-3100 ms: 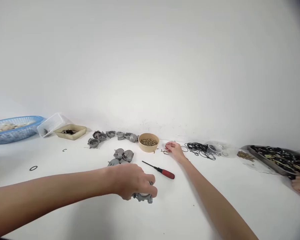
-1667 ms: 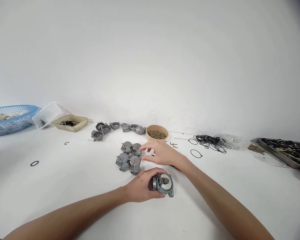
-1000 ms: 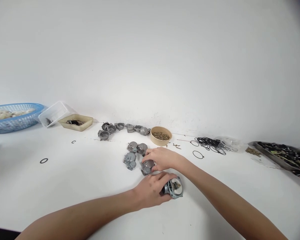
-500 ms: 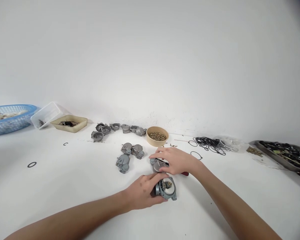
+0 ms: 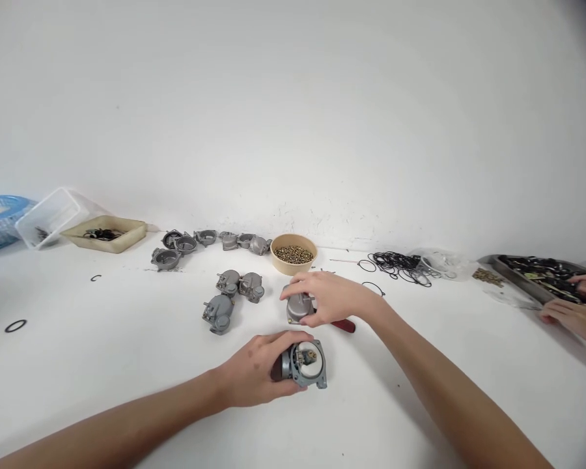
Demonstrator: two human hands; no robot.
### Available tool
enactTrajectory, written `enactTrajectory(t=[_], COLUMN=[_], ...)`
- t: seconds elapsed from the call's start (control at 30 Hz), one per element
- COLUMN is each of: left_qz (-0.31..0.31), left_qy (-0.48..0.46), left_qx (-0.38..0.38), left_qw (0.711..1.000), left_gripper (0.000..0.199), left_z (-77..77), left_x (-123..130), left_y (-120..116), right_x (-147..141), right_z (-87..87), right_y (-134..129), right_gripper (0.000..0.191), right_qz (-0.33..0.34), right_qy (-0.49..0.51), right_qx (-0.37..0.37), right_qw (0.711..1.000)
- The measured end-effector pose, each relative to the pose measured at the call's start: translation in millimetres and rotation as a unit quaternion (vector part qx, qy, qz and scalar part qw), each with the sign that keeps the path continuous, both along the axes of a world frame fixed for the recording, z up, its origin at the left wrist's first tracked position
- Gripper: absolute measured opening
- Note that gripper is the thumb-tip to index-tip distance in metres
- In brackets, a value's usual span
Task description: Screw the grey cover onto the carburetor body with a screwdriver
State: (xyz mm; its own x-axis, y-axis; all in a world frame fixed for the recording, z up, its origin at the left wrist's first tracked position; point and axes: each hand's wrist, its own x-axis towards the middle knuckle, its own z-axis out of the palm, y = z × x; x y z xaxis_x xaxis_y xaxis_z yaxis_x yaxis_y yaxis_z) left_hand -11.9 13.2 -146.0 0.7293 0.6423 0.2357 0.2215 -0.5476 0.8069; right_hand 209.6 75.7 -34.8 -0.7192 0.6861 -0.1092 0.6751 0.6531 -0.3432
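The left hand (image 5: pixel 254 371) is wrapped around a grey carburettor body (image 5: pixel 305 365), holding it on the white table (image 5: pixel 127 365) near the front edge with its open chamber turned up and toward the camera, so that the brass parts inside are exposed. The right hand (image 5: pixel 329 298) is closed over a grey bowl cover (image 5: pixel 297 307), gripping it from above just behind the body; the cover appears to sit at or just above the table surface, and which of the two cannot be told. The work in hand appears to be mating this cover to the open face of the body. To do it well, keep the body pinned flat and steady with the left hand, fingers clear of the open rim. Bring the cover over squarely, align its lobes with the flange of the body, and lower it without tilting so that the internal parts are not caught. Whether a sealing ring is seated on the rim cannot be seen; verify this before closing. The red-handled screwdriver (image 5: pixel 344 325) lies partly under the right wrist, and the bowl of screws (image 5: pixel 293 255) stands just beyond, both within reach.
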Motion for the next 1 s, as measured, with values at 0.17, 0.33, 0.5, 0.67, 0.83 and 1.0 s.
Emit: enactTrajectory(t=[0.17, 0.33, 0.5, 0.67, 0.83, 1.0], left_qz=[-0.001, -0.013, -0.027, 0.001, 0.022, 0.016], left_qy=[-0.039, -0.068, -0.055, -0.015, 0.012, 0.008], left_qx=[-0.072, -0.123, -0.169, -0.176, -0.169, -0.167], left_qw=[0.997, 0.990, 0.984, 0.984, 0.985, 0.986], left_gripper=[0.066, 0.057, 0.047, 0.037, 0.034, 0.033], left_z=[5.4, 6.1, 7.5, 11.4, 13.9, 15.5], left_x=[1, 2, 1, -1, 0, -1], left_y=[3, 7, 11, 12, 12, 12], right_x=[20, 24, 8, -5, -9, -11], right_z=[36.7, 57.6, 57.9, 46.7, 43.2, 45.7], right_y=[-15, -34, -46, -49, -48, -50], right_gripper=[0.051, 0.049, 0.049, 0.049, 0.045, 0.044], right_qz=[-0.035, -0.013, 0.042, 0.051, 0.047, 0.047], right_qy=[0.066, 0.080, 0.038, 0.019, -0.014, -0.018], right_qx=[0.001, -0.062, -0.106, -0.085, -0.079, -0.082], right_qw=[0.997, 0.995, 0.993, 0.995, 0.996, 0.995])
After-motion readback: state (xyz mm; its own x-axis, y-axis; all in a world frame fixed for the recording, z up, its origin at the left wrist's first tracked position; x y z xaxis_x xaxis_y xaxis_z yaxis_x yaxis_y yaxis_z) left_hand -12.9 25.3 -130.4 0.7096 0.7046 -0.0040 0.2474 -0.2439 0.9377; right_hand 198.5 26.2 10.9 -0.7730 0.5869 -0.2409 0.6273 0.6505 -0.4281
